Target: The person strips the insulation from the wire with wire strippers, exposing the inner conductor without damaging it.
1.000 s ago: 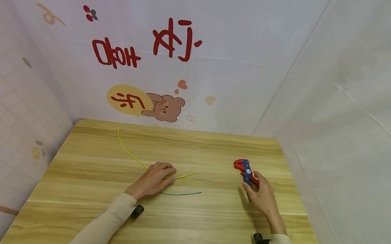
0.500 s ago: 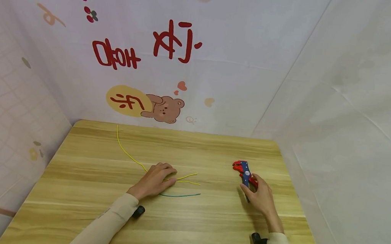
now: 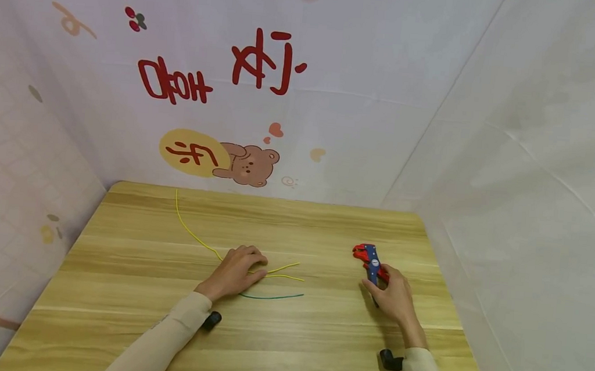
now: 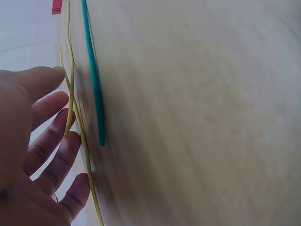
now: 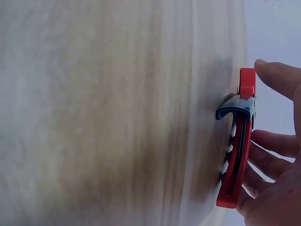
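My left hand (image 3: 235,271) lies over the yellow wires (image 3: 185,222) left of centre, fingers relaxed. In the left wrist view the fingertips of the left hand (image 4: 49,148) meet two yellow wires (image 4: 71,89), one of which ends near the fingers. Just in front of that hand lies a teal-green wire (image 3: 273,298), seen close in the left wrist view as a green wire (image 4: 96,89). At the right, my right hand (image 3: 396,298) is at the handles of a red and blue wire stripper (image 3: 373,263). In the right wrist view its loosely spread fingers touch the stripper's red handle (image 5: 235,176).
A wood-grain table (image 3: 290,348) bears everything. Black wrist camera mounts (image 3: 211,320) sit by both sleeves. White printed cloth with a cartoon bear (image 3: 252,165) stands along the table's far edge, and plain white cloth (image 3: 528,186) hangs at the right.
My right hand has shifted slightly left around the stripper's handles, and more of the lower handle shows past the thumb. The left hand and the wires stay about where they were.
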`<state>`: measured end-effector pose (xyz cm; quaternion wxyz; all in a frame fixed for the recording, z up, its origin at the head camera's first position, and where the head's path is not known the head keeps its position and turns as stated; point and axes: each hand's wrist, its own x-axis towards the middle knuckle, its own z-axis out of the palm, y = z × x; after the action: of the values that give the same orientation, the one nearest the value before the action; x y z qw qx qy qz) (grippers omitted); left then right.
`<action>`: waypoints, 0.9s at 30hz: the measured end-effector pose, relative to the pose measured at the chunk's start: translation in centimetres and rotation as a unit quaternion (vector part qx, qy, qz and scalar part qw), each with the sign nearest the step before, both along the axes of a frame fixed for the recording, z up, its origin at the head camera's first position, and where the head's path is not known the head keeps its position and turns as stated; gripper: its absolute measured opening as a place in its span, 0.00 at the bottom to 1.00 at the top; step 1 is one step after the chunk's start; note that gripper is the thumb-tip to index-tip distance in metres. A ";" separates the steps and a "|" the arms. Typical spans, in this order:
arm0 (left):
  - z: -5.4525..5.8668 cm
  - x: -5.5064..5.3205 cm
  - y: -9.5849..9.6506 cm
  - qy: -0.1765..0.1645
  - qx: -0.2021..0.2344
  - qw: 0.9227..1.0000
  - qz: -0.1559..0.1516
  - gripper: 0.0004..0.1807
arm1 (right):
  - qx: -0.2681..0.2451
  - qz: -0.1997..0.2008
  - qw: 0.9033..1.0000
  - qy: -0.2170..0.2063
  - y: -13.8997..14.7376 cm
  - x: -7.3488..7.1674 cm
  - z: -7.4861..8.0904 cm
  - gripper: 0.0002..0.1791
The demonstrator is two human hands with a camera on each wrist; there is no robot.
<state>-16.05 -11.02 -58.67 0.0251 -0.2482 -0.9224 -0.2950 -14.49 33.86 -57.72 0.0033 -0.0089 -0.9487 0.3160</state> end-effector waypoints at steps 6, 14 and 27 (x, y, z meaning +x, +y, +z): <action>0.0 -0.1 0.1 -0.004 -0.010 1.000 -0.001 0.12 | 0.001 -0.009 1.000 -0.005 0.0 -0.1 -0.4 0.45; -0.1 -0.1 0.1 -0.011 -0.005 1.000 0.005 0.10 | 0.012 -0.015 1.000 -0.012 0.2 -0.2 -0.6 0.43; -0.4 -0.3 0.0 -0.018 0.001 1.000 -0.003 0.02 | 0.028 -0.025 0.999 -0.019 0.1 -0.4 -0.6 0.41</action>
<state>-16.40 -10.99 -59.07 0.0080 -0.2456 -0.9215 -0.3008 -14.88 33.98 -58.30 -0.0068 -0.0383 -0.9566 0.2889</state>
